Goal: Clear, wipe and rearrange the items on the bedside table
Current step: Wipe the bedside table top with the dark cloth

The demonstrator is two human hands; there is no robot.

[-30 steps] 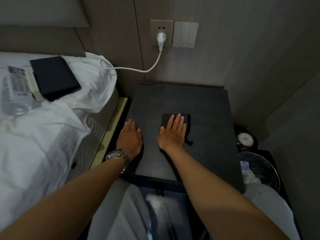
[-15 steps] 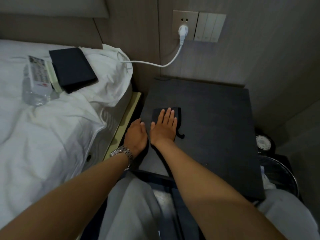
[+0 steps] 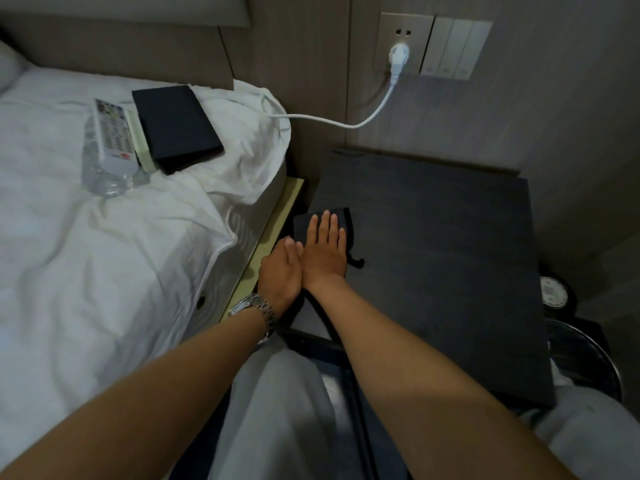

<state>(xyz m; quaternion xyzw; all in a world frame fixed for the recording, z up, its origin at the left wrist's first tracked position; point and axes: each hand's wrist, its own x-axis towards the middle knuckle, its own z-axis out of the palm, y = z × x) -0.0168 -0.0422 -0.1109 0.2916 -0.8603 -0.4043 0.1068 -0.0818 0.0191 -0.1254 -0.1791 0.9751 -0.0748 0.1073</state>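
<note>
Dark cloth (image 3: 341, 216) under flat right hand (image 3: 325, 252), open left hand (image 3: 280, 271) touching beside

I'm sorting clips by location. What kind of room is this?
Probably a hotel bedroom: a bed with white linen, a dark bedside table beside it, and a wall socket with switches.

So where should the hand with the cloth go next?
Probably slide right: the right hand presses the dark folded cloth flat at the left edge of the dark wooden bedside table, and most of the top lies to its right.
</note>
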